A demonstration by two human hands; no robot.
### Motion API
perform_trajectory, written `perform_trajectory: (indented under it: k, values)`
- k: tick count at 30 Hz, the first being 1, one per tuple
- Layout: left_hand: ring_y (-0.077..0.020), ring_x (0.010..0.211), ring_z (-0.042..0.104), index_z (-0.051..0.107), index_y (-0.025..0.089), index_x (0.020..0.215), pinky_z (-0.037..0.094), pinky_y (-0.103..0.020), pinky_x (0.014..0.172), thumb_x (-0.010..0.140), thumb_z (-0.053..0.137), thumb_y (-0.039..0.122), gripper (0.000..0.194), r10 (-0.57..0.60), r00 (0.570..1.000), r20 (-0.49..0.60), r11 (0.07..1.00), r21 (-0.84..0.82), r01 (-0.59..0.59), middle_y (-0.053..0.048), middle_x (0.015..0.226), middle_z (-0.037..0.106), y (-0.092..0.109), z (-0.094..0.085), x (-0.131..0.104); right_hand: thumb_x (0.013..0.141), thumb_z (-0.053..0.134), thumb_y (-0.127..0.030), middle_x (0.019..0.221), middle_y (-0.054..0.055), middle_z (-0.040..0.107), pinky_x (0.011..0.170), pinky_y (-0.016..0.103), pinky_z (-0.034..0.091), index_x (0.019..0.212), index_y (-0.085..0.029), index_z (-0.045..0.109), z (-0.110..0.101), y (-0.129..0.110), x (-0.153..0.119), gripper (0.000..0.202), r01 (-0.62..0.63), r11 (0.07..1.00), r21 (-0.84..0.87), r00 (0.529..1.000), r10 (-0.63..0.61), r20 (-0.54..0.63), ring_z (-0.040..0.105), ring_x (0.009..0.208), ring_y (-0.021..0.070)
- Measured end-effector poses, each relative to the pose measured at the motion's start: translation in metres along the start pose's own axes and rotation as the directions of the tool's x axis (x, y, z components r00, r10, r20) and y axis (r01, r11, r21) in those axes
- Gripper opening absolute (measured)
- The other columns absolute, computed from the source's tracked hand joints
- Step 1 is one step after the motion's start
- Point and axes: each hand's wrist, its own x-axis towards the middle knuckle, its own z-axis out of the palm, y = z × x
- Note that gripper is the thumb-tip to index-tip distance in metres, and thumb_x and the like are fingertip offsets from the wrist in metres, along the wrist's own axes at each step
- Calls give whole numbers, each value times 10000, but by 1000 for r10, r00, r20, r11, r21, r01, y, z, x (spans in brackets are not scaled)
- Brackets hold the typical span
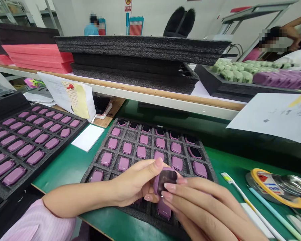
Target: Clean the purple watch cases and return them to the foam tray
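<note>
My left hand [140, 179] is closed around a purple smartwatch body [165, 179] without a strap, thumb along its upper edge. Its dark screen faces up toward me. From the right, my right hand [205, 204] grips the same smartwatch, fingertips pressed on the screen and right edge; its thumb is hidden. Both hands are above a black foam tray [125, 135] with square compartments. Many hold purple watch bodies [127, 148], back side up; the far row and one at the right show dark screens [195, 152]. My hands cover part of the near rows.
A second foam tray [57, 152] of purple watch bodies lies left. White paper pad [88, 137] sits between trays. Right are a toothbrush [243, 195], a blue stick [266, 204] and a roll of tape [278, 194]. The shelf [140, 90] ahead carries foam stacks [140, 50].
</note>
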Motion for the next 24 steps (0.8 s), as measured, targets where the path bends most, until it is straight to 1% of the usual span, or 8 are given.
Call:
perform_trajectory:
  k: [3, 6, 10, 14, 18, 21, 22, 24]
  values:
    - [-34, 431, 354, 538, 170, 841, 222, -168, 391, 754, 703, 712, 574, 40, 999, -28, 996, 79, -38, 68, 601, 480, -2, 1, 0, 883, 732, -300, 875, 53, 699, 766, 351, 561, 1233, -194, 649, 13, 2, 10, 375, -68, 997, -28, 993, 65, -97, 631, 796, 194]
    - [-24, 399, 343, 517, 174, 842, 216, -178, 381, 756, 697, 716, 578, 70, 997, -15, 983, 174, -66, 70, 610, 504, -3, 1, -1, 877, 730, -364, 799, 22, 624, 634, 294, 535, 1268, -210, 591, 22, 2, 16, 442, -196, 976, 92, 978, 202, -59, 591, 725, 172]
    - [-51, 447, 453, 560, 160, 889, 231, -184, 388, 752, 625, 791, 649, 31, 997, -73, 993, 117, -22, 5, 717, 604, -1, 3, 0, 854, 756, -327, 979, 41, 669, 737, 270, 573, 1255, -259, 560, 22, 5, 15, 451, -299, 911, 284, 951, 310, 6, 643, 888, 181]
    - [-94, 489, 556, 576, 162, 886, 251, -195, 377, 776, 632, 760, 610, 4, 998, -59, 997, 73, 0, -53, 771, 697, 2, 5, 0, 834, 776, -372, 1057, 37, 673, 810, 275, 578, 1241, -303, 567, 21, 6, 13, 462, -325, 897, 300, 942, 336, 16, 651, 993, 198]
    - [-84, 465, 527, 585, 148, 838, 242, -198, 386, 776, 630, 758, 614, -10, 996, -86, 997, 80, 17, -40, 702, 669, 2, 4, 0, 854, 757, -379, 1086, 45, 704, 843, 307, 571, 1292, -293, 545, 20, 6, 16, 494, -272, 924, 268, 960, 279, 13, 682, 980, 197]
    - [-66, 447, 465, 561, 160, 833, 240, -194, 396, 764, 600, 788, 633, -60, 993, -105, 996, 55, 66, -20, 698, 646, -1, -1, 3, 831, 769, -336, 1054, 43, 743, 836, 337, 563, 1255, -276, 597, 14, 20, 20, 461, -231, 949, 215, 973, 229, 37, 706, 941, 206]
    - [-59, 446, 447, 546, 168, 837, 248, -191, 404, 767, 600, 780, 619, -71, 991, -112, 996, 51, 77, -16, 715, 650, -2, -4, 4, 819, 768, -342, 1045, 43, 752, 831, 349, 562, 1208, -268, 632, 14, 29, 23, 418, -288, 935, 205, 958, 282, 62, 711, 932, 213]
    - [-47, 454, 430, 522, 176, 834, 268, -190, 424, 778, 633, 725, 562, -89, 989, -116, 991, 93, 100, -28, 782, 682, -6, -10, 7, 813, 747, -393, 1036, 59, 764, 823, 381, 564, 1126, -240, 687, 18, 51, 31, 354, -469, 863, 190, 883, 450, 135, 719, 910, 233]
